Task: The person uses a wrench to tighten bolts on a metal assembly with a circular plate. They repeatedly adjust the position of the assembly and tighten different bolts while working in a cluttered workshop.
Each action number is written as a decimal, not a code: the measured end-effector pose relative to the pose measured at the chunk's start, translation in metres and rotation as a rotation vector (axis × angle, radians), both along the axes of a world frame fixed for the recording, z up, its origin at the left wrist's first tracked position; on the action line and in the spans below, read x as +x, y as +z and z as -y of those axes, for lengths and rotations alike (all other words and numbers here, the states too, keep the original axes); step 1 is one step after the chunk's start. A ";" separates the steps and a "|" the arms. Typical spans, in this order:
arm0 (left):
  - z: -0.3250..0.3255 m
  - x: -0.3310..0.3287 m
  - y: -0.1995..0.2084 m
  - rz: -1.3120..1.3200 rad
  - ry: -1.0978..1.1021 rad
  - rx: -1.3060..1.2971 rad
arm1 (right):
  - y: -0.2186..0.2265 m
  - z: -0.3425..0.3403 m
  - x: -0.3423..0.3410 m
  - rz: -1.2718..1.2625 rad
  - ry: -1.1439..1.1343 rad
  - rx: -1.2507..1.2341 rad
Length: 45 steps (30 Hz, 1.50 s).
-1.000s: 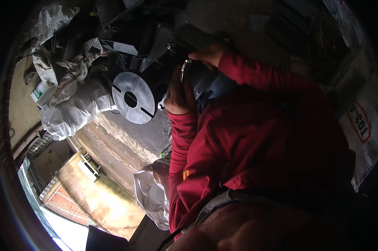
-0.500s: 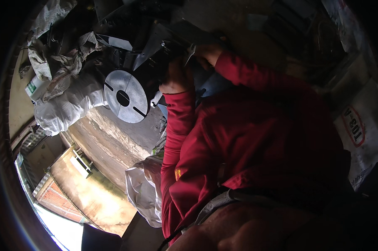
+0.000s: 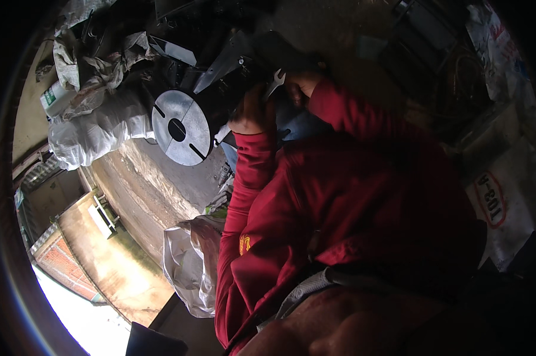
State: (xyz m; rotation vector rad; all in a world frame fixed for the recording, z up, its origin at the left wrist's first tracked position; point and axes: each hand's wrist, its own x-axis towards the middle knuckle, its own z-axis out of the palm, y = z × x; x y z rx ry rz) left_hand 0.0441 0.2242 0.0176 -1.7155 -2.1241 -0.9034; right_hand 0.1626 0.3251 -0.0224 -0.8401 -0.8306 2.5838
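My left hand is closed around an open-end wrench, whose jaw sticks out toward my right hand. My right hand is close beside that jaw, its fingers curled in deep shadow; what they hold, if anything, is hidden. Just beyond both hands is a dark metal assembly with an angled grey plate and a small shiny bolt. A round silver metal disc, with a centre hole and two slots, stands left of my left hand. A pale piece shows below my left wrist; its kind is unclear.
White plastic wrapping and crumpled rags lie at left, near a white container. An open white sack stands beside my left arm. Another printed sack is at right. Dark metal parts sit at the far right.
The view has shifted a little. The wrench has turned, so its open jaw now shows clearly between my hands. Both hands stay close together by the metal assembly.
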 end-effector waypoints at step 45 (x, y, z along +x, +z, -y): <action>0.003 0.013 0.003 0.008 0.050 -0.133 | 0.000 -0.015 0.007 0.060 0.071 -0.188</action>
